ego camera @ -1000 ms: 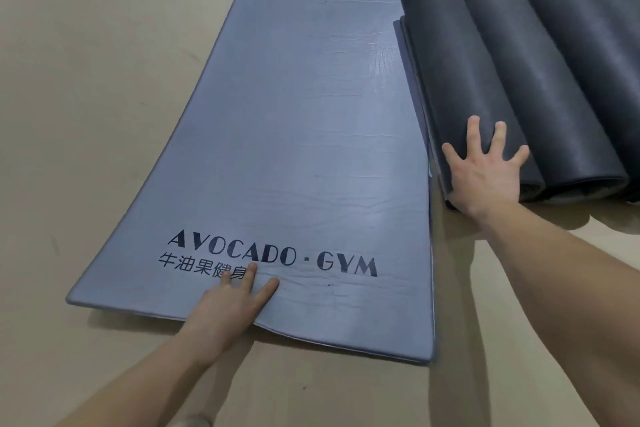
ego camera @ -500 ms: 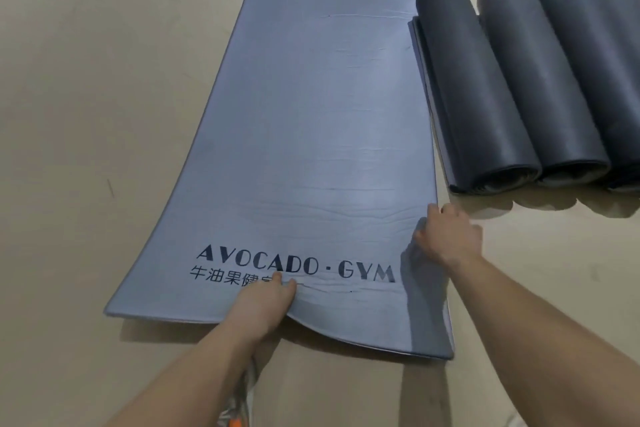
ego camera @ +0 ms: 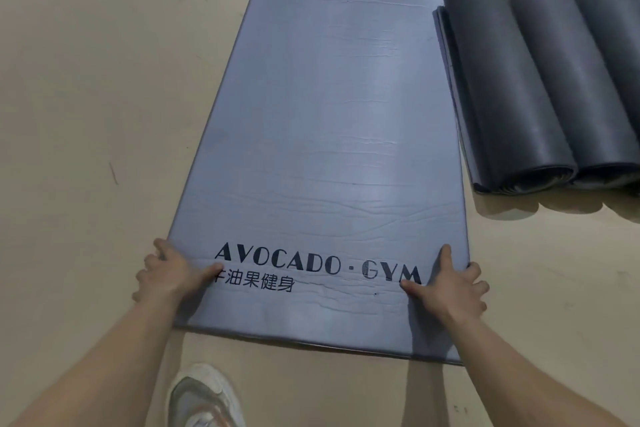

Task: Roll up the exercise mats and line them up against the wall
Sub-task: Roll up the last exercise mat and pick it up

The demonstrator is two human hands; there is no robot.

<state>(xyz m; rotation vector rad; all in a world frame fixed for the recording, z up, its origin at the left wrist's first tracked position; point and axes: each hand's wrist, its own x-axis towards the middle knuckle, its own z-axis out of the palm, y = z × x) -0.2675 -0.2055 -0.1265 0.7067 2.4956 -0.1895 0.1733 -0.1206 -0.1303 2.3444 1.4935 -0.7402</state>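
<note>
A grey-blue exercise mat (ego camera: 332, 107) printed "AVOCADO · GYM" lies flat and unrolled on the floor, running away from me. My left hand (ego camera: 166, 274) grips its left side edge near the front corner, thumb on top by the lettering. My right hand (ego camera: 450, 284) grips the right side edge, thumb and forefinger on top, other fingers curled at the edge. Several rolled dark grey mats (ego camera: 512, 80) lie side by side to the right of the flat mat, their open ends facing me.
The beige floor (ego camera: 86, 97) spreads bare to the left of the mat. My grey-white shoe (ego camera: 204, 395) stands just in front of the mat's near edge. The nearest rolled mat lies close beside the flat mat's right edge.
My left hand has moved from the front edge to the left side edge. My right hand left the rolled mat, reached the flat mat's right edge and slid nearer the front. The view moved closer.
</note>
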